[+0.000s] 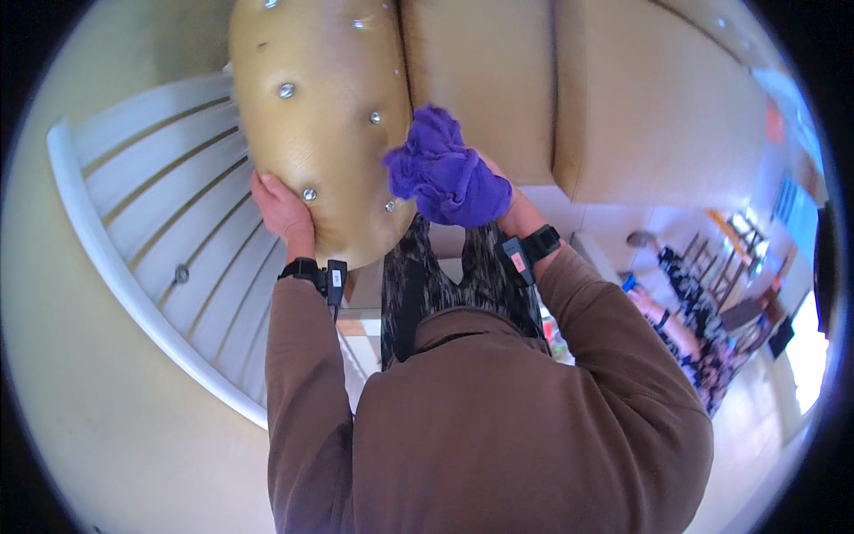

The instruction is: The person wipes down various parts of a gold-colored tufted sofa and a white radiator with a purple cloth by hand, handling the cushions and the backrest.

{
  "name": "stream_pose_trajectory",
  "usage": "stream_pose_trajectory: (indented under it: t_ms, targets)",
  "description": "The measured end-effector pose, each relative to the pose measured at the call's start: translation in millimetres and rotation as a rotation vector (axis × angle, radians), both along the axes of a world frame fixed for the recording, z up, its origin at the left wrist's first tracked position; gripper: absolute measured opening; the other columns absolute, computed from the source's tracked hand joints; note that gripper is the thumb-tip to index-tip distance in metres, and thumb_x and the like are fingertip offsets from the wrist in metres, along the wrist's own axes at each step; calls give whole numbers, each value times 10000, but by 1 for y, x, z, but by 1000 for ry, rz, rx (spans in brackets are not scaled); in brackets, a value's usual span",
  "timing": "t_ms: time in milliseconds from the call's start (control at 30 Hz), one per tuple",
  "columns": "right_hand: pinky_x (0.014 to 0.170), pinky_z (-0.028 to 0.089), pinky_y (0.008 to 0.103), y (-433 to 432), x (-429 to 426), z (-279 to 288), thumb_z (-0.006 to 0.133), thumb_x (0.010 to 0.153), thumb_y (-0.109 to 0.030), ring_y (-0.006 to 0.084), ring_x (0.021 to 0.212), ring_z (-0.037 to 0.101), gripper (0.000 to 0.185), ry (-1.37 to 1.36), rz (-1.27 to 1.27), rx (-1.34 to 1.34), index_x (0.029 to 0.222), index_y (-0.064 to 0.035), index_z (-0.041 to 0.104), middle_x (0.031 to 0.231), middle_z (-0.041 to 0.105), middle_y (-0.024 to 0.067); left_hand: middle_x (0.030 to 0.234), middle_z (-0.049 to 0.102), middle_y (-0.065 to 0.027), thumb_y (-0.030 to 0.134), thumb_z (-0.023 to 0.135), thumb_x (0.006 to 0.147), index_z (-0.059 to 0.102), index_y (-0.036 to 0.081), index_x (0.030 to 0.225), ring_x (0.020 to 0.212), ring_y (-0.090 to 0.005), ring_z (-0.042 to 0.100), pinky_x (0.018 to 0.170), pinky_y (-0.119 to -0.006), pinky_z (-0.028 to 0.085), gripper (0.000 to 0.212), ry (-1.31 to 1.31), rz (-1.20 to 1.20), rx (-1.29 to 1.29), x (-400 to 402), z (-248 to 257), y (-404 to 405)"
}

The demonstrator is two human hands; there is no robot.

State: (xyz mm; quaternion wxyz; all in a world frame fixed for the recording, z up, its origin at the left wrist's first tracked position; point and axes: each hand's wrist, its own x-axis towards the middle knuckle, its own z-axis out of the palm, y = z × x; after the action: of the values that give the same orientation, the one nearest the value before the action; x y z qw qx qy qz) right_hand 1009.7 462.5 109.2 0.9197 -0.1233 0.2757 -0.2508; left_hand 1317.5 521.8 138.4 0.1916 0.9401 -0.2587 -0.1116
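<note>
A tan leather-like sofa armrest (333,147), tufted with shiny round buttons, bulges up before me. My left hand (285,210) grips its left edge near the front end, the thumb on the padding and the other fingers mostly hidden. In my right hand (519,207) is a bunched purple cloth (447,170), which covers most of the fingers. That cloth is at the armrest's right side, in front of the tan seat (480,87).
To the left, white slatted panelling (167,180) with a pale curved rail (133,294) runs close by the armrest. A tan seat cushion (660,107) extends to the right. Beyond it, another person (700,334) is near wooden furniture (734,253).
</note>
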Motion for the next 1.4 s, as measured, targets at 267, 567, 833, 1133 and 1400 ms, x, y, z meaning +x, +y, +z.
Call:
stream_pose_trajectory:
  t_ms: [267,567,833,1133,1400]
  targets:
    - [974,463,380,-16,51,63,453,960,-299,241,1047,603,412,359,63,-462,1274,-34,485,1211,588,127,1246,542,-170,457,391,927,468,94,1305,1115,-358,528,925,-448,422,530,-19,21,-1,7,-1,5]
    - [965,465,375,-17,104,98,465,954,-356,249,1028,610,475,198,513,-424,1301,-31,462,1201,592,121,1435,340,-201,507,464,900,341,57,1403,1336,-334,314,1091,-400,260,686,297,6,-359,0,34,22]
    - [1049,323,375,78,150,112,452,956,-389,334,1226,437,581,389,1144,-972,1313,65,385,1299,462,245,1369,402,-118,363,618,888,298,13,1405,1251,-203,411,1037,-334,351,701,1304,755,-1224,-133,90,149]
    - [882,468,306,-7,232,83,657,850,-284,192,1058,599,382,587,1157,-1526,1177,-94,599,1135,629,118,961,651,-152,174,646,804,536,-35,1133,825,-249,670,734,-351,571,404,1551,1180,-1229,-147,24,275]
    - [1041,241,383,-94,274,24,454,917,-356,187,1252,441,324,637,617,-2661,1132,-184,625,1242,578,-9,997,641,-148,219,666,797,560,-31,1138,842,-263,650,744,-383,541,436,1306,1147,-1004,-128,-156,231]
